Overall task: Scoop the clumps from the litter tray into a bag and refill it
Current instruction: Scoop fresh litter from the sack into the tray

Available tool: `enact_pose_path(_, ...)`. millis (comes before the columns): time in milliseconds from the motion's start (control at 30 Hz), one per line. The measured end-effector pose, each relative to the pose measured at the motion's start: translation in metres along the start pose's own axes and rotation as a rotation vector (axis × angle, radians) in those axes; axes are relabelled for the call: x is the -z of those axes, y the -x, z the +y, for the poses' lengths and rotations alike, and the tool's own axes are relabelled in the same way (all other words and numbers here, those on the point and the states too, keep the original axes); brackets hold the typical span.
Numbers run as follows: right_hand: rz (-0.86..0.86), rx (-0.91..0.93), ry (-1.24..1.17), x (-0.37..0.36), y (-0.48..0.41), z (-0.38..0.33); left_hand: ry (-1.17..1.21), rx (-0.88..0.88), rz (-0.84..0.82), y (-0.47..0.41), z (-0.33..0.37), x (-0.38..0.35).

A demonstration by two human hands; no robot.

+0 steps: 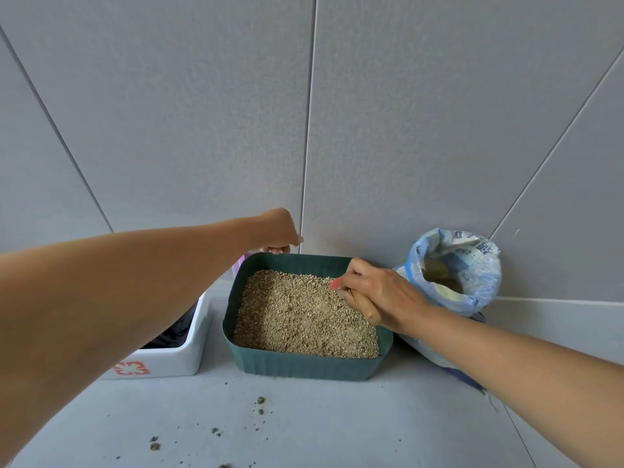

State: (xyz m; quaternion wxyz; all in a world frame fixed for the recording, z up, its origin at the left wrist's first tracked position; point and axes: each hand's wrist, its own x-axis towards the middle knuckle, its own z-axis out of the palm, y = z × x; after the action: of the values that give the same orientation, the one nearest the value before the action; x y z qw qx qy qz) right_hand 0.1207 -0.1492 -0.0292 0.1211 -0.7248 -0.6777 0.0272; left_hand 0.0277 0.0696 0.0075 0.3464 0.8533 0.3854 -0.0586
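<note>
A dark green litter tray (304,366) sits on the floor against the wall, filled with tan granular litter (304,315). My right hand (378,292) grips a scoop by its wooden handle (366,307) over the tray's right side; a bit of the scoop's red head (336,283) shows past my fingers, at the litter surface. My left hand (278,231) reaches past the tray's far left corner, its fingers curled downward just behind the rim; what they touch is hidden. An open blue-and-white litter bag (472,265) stands to the right of the tray.
A white bin (175,363) with a red emblem stands left of the tray, dark inside. A pink object (240,265) peeks out behind the tray's far left corner. Loose litter crumbs (260,400) lie scattered on the grey floor in front. Grey tiled walls close the corner.
</note>
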Motion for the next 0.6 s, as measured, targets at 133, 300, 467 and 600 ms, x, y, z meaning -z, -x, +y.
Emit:
enact_pose_path(133,0.003,-0.02,0.073,-0.012,-0.002,0.006,-0.065,-0.016,-0.017,0.001,0.003,-0.004)
enact_pose_path(300,-0.135,-0.055,0.159,-0.027,0.003,0.007,-0.116,-0.042,-0.047,0.003,0.006,-0.005)
enact_pose_path(467,-0.24,-0.026,0.21,-0.031,0.005,0.011,-0.111,-0.049,-0.068,0.009,0.001,0.0)
enact_pose_path(600,-0.155,-0.062,0.142,-0.028,-0.001,0.007,-0.08,-0.045,-0.076,0.01,-0.009,0.008)
